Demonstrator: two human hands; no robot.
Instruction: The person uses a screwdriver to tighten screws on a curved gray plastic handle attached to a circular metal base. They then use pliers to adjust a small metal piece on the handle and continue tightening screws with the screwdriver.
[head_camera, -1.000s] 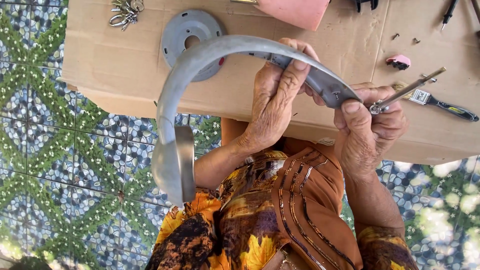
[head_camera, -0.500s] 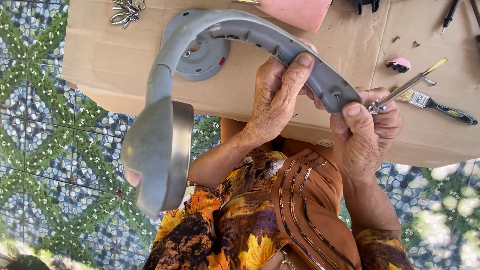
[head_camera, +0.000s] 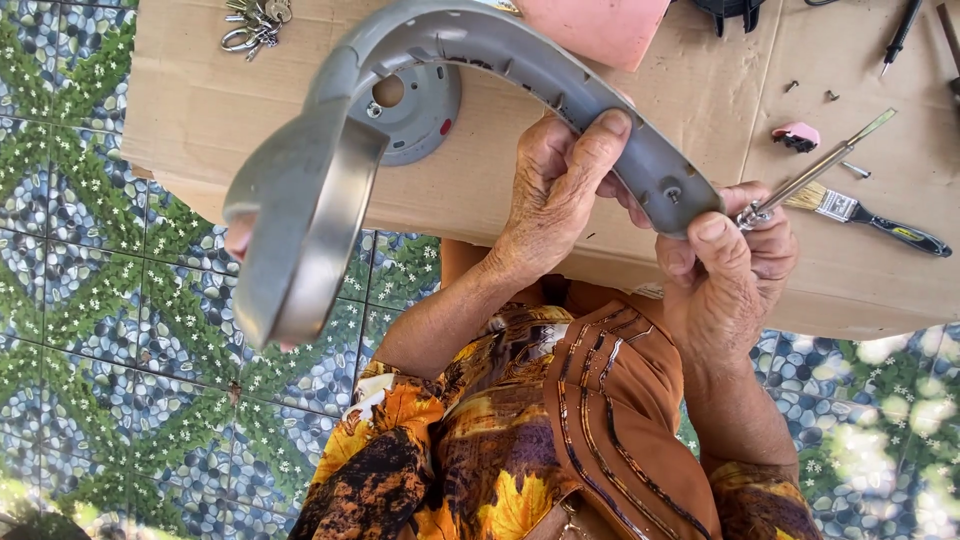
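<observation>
My left hand (head_camera: 565, 195) grips a grey curved plastic arm (head_camera: 520, 55) near its right end. The arm arches up and left and ends in a round grey dish-shaped part (head_camera: 300, 220) that hangs over the tiled floor. My right hand (head_camera: 735, 260) holds a thin metal screwdriver (head_camera: 815, 165), and its thumb presses on the arm's right end beside a small screw (head_camera: 673, 192). The screwdriver shaft points up and right, away from the arm. Both hands are above a patterned orange and brown garment on my lap.
A cardboard sheet (head_camera: 500, 210) lies on the green and blue tiled floor (head_camera: 90, 300). On it are a round grey disc (head_camera: 420, 115), a key bunch (head_camera: 255, 22), a pink object (head_camera: 600, 25), a small pink piece (head_camera: 797, 137), a paintbrush (head_camera: 865, 212) and loose screws (head_camera: 790, 86).
The curved arm has turned in my left hand. Its round end has swung up and to the left, closer to the camera. My right hand and the screwdriver have stayed at the arm's end.
</observation>
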